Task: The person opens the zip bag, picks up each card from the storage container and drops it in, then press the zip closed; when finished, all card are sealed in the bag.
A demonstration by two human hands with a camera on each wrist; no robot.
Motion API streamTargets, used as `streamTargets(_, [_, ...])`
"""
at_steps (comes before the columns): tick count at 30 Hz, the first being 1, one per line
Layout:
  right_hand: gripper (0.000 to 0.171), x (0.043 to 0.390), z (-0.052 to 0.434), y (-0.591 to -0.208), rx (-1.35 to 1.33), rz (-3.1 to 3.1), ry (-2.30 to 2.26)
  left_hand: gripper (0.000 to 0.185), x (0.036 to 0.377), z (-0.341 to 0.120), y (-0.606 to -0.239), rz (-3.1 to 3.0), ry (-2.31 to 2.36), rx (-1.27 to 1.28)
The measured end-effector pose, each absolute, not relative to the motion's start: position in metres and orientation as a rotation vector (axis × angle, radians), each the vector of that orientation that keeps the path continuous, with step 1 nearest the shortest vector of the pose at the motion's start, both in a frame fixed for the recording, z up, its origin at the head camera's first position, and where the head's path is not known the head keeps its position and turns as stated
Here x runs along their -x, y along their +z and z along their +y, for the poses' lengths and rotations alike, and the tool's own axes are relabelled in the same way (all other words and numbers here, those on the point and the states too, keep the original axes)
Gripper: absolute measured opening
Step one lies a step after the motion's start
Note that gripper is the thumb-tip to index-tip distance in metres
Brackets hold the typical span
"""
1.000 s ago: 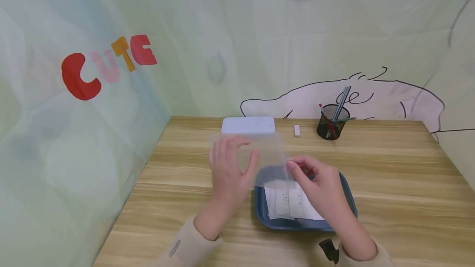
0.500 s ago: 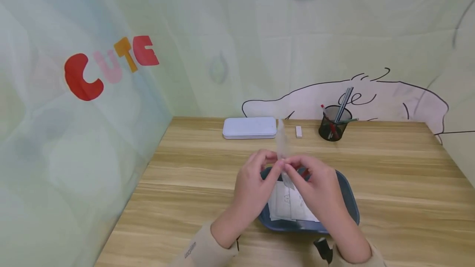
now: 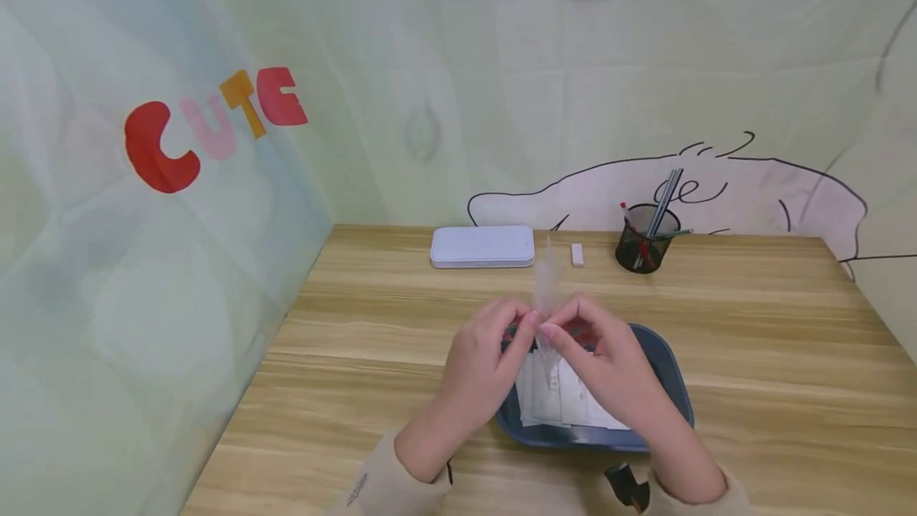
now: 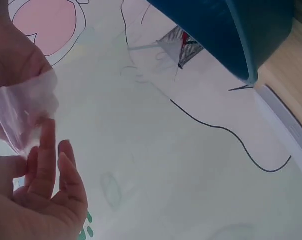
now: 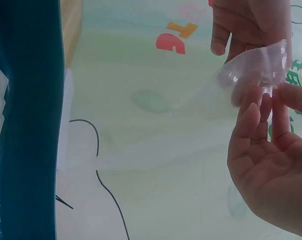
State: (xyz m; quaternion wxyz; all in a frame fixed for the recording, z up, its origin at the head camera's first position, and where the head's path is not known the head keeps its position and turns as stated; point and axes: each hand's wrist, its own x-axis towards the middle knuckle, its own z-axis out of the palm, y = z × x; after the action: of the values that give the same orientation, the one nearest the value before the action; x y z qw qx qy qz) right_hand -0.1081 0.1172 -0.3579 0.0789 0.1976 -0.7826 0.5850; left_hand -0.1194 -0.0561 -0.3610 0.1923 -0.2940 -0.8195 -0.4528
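A clear, thin plastic bag (image 3: 544,281) stands edge-on above the tray in the head view. My left hand (image 3: 476,361) pinches its near edge between thumb and fingertips. Close beside it, my right hand (image 3: 609,357) pinches the same edge, the thumbs almost meeting. The right wrist view shows the bag's film (image 5: 258,62) bulging around the fingers. Below both hands lies a dark blue tray (image 3: 677,381) with several white paper slips (image 3: 548,400) in it, some bearing faint marks. Red and green bits at the tray's far end are mostly hidden by the hands.
A white flat case (image 3: 481,248) lies at the back of the wooden table (image 3: 358,349). To its right is a small white eraser (image 3: 577,254). Further right stands a black mesh pen holder (image 3: 640,253) with several pencils. Printed cloth (image 3: 401,102) hangs behind.
My left hand went from spread behind the bag to pinching its edge beside the right hand. The bag turned from broadside to edge-on. Over the last half second both hands shifted only slightly.
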Motion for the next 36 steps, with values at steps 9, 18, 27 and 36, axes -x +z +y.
streamTargets(9, [0.016,0.103,0.103,-0.361,-0.649,-2.36,1.457,0.02,0.117,-0.056,-0.361,-2.26,-1.332,0.924])
streamTargets(18, [0.027,0.103,0.096,-0.36,-0.721,-2.32,1.683,0.023,0.115,-0.055,-0.365,-2.209,-1.552,0.906])
streamTargets(27, [0.028,0.104,0.098,-0.359,-0.64,-2.305,1.582,0.017,0.113,-0.055,-0.369,-2.148,-1.555,0.851])
streamTargets(36, [0.014,0.106,0.106,-0.352,-0.519,-2.382,1.361,0.016,0.108,-0.064,-0.36,-2.06,-1.192,0.743])
